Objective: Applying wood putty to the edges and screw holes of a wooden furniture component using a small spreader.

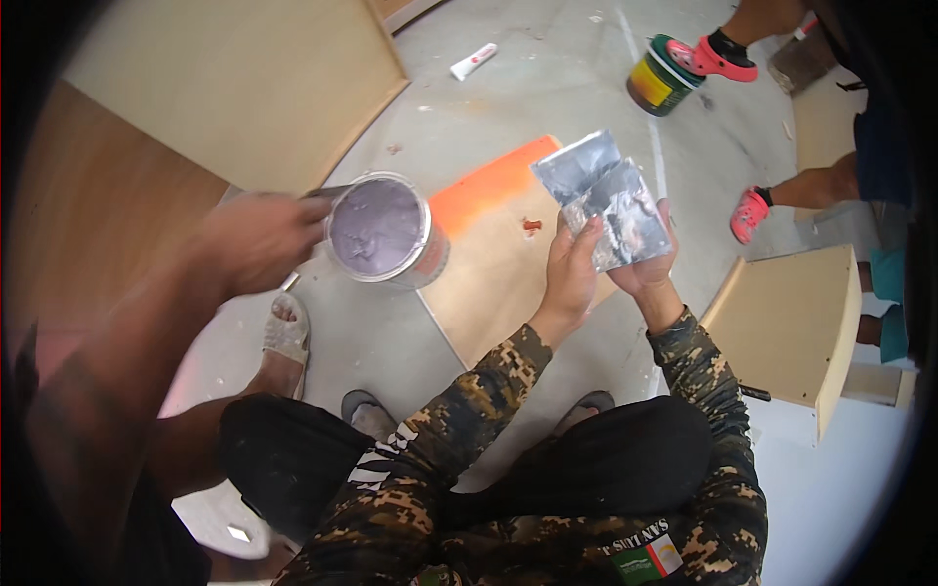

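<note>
Both my hands are closed around two thin, rectangular metal spreader plates, which overlap and carry greyish smears. My left hand [570, 273] pinches the lower left edge of the nearer spreader plate [630, 210], thumb on top. My right hand [653, 266] holds that plate from its right side and underneath, its fingers partly hidden. Beyond it, the farther spreader plate [578, 164] sticks out to the upper left; which fingers grip it is hidden. Below them on the floor lies a wooden board [479, 283], with an orange-painted far end [498, 181] and a small reddish-brown lump [532, 227].
At left, a co-worker's blurred hand [259, 239] holds a tool at a bucket of greyish-purple paste [379, 227]. Pale wooden panels [254, 78] stand behind. A white tube [474, 62] lies on the floor. Another person's pink clog [723, 63] touches a green bucket [664, 78]. A wooden piece [782, 322] stands right.
</note>
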A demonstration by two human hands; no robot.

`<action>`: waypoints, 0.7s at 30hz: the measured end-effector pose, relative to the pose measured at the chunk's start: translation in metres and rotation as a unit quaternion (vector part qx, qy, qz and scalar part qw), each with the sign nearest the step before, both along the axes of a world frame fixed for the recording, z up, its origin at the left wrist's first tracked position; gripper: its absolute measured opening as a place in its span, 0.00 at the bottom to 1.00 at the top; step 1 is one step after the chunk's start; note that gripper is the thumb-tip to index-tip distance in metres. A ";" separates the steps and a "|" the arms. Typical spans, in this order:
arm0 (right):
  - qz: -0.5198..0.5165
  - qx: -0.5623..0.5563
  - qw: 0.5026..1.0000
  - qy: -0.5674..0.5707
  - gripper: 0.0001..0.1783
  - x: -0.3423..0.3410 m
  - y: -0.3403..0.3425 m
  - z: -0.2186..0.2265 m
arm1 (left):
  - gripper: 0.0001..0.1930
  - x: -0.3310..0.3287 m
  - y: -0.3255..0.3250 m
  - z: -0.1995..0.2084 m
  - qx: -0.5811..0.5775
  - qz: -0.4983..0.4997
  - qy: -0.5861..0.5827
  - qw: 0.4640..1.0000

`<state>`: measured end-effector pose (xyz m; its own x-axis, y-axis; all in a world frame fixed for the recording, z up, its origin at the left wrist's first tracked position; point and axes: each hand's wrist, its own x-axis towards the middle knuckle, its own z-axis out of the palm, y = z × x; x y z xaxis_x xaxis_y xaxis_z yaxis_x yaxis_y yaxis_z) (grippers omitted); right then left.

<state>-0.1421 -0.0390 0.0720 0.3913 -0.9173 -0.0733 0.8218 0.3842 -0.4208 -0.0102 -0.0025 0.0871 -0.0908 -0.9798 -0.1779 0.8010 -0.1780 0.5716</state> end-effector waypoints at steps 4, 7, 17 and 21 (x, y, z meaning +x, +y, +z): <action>0.002 0.004 0.998 0.068 0.34 0.011 -0.007 -0.013 | 0.18 0.006 -0.004 0.033 -0.009 0.064 0.028 0.998; 0.080 0.053 0.960 0.263 0.31 0.029 -0.006 -0.046 | 0.19 0.006 -0.004 0.041 -0.021 0.065 0.007 0.998; 0.363 -0.301 0.743 0.475 0.27 0.097 0.010 -0.041 | 0.24 0.011 -0.001 0.063 0.042 0.046 0.007 0.998; 0.330 -0.312 0.725 0.518 0.29 0.108 0.004 -0.046 | 0.23 0.011 0.002 0.053 -0.019 0.034 0.034 0.999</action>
<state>-0.0336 -0.0347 0.0259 0.7912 -0.5369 -0.2929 -0.3358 0.0188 -0.9417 0.0012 -0.0009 0.1404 -0.0345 -0.9902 -0.1356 0.8475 -0.1009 0.5211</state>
